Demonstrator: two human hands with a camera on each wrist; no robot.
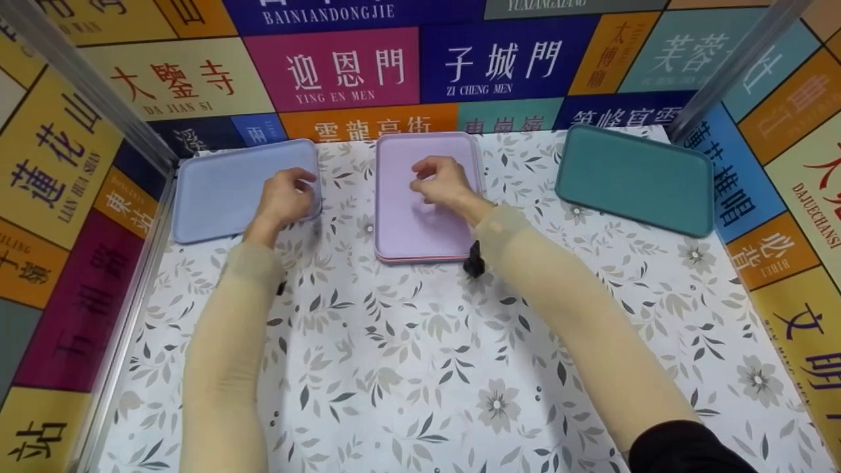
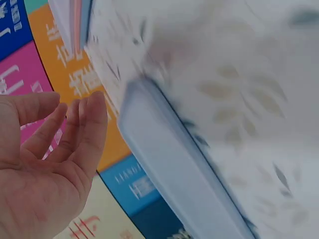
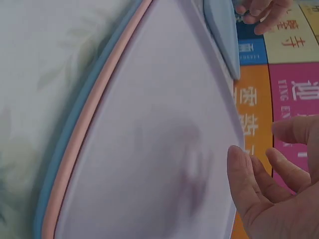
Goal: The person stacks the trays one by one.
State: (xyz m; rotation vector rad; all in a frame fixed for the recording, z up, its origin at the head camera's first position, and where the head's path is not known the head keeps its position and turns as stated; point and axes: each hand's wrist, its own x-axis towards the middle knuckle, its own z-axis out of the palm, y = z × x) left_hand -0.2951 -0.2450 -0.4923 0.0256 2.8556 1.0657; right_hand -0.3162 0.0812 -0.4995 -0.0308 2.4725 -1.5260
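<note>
The largest thing is the table with a leaf pattern, and on it the trays lie flat along the far edge. At the middle of this edge is the stack, its short side toward the person: a lavender tray on top, then the rims of a pink tray and a blue tray. Taken together it should be the heaviest load, and its layers could slide on each other, so I would hold all the rims at two opposite long sides. The green tray lies at the far right corner of the table, turned at an angle, and the light blue tray at the far left corner. Each seems to be stiff, thin plastic, probably light and not very fragile; the smooth face, where the lavender one gives a faint reflection, may be slippery. For a single tray, the raised rim is the better place, with the thumb above and the fingers below. Smallest are the hands, and neither grips anything: the left hand is near the light blue tray's right end, fingers loosely bent, and the right hand hovers above the lavender tray, thumb and fingertips apart.
</note>
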